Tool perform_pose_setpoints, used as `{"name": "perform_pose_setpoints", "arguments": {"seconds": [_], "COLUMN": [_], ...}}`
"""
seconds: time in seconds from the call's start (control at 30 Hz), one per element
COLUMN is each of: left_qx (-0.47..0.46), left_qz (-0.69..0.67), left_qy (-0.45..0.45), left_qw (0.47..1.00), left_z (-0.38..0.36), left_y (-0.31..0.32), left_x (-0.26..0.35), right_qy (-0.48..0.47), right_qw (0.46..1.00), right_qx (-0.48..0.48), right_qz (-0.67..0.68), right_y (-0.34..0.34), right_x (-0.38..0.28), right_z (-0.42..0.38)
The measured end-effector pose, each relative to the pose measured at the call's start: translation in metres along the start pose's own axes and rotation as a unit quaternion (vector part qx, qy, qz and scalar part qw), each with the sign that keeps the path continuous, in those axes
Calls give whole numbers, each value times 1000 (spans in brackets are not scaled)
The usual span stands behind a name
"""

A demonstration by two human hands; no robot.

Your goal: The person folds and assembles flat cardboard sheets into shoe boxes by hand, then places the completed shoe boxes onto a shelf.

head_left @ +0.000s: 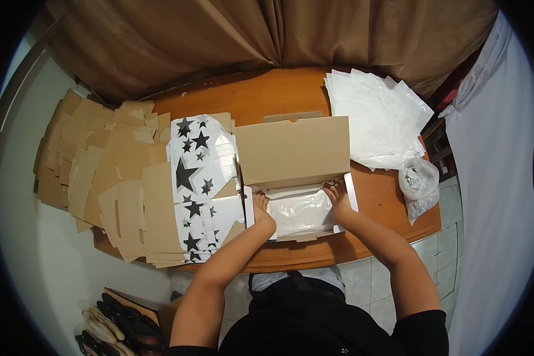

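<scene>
In front of me an open cardboard box [297, 153] stands on the table, its brown lid raised at the back. A white plastic sheet or bag [299, 212] lies inside it, shiny and creased. My left hand [260, 207] reaches into the left end of the box, fingers stretched along the inner side. At the far right corner is my right hand [336, 197], its fingers apart and bent a little against the plastic and the box wall. The fingertips of both hands are partly hidden.
Flat cardboard pieces [121, 190] pile up on the left, with star-printed white cardboard [203, 184] on the nearer stack. White plastic sheets [377, 115] lie at the back right, above a clear bag of small pieces [420, 185]. Shoes [121, 323] stand at lower left.
</scene>
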State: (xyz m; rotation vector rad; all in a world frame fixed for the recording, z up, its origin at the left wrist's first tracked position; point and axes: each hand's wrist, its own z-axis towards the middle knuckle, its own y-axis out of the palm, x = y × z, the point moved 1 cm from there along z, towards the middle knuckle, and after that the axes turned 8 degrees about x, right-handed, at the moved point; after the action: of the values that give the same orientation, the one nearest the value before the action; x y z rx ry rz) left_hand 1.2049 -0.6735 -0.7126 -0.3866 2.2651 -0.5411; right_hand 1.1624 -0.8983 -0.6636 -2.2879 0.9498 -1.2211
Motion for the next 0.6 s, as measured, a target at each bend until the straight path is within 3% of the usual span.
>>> {"name": "perform_pose_setpoints", "arguments": {"seconds": [0.03, 0.13, 0.2, 0.27, 0.3, 0.43, 0.57, 0.6], "left_qx": [-2, -3, -4, -4, -5, 0, 17, 20], "left_qz": [5, -6, -14, -20, -23, -24, -16, -12], "left_qy": [-1, -1, 3, 6, 8, 22, 48, 53], "left_qw": [1000, 1000, 1000, 1000, 1000, 999, 999, 998], "left_z": [-1, -7, -12, -15, -16, -17, -13, -12], "left_y": [0, -3, -6, -9, -11, -27, -62, -71], "left_x": [0, -3, -5, -6, -6, 1, 24, 31], "right_qy": [28, -10, -40, -121, -148, -233, -309, -322], "right_qw": [998, 985, 923, 689, 601, 346, 76, 86], "right_qx": [15, -18, -43, -84, -92, -98, -94, -52], "right_qz": [-49, -172, -379, -710, -780, -904, -943, -941], "right_y": [12, 25, 35, 43, 49, 55, 56, 55], "right_x": [-8, -18, -21, -20, -22, -12, 23, 37], "right_z": [6, 17, 25, 31, 35, 27, -7, -16]}}
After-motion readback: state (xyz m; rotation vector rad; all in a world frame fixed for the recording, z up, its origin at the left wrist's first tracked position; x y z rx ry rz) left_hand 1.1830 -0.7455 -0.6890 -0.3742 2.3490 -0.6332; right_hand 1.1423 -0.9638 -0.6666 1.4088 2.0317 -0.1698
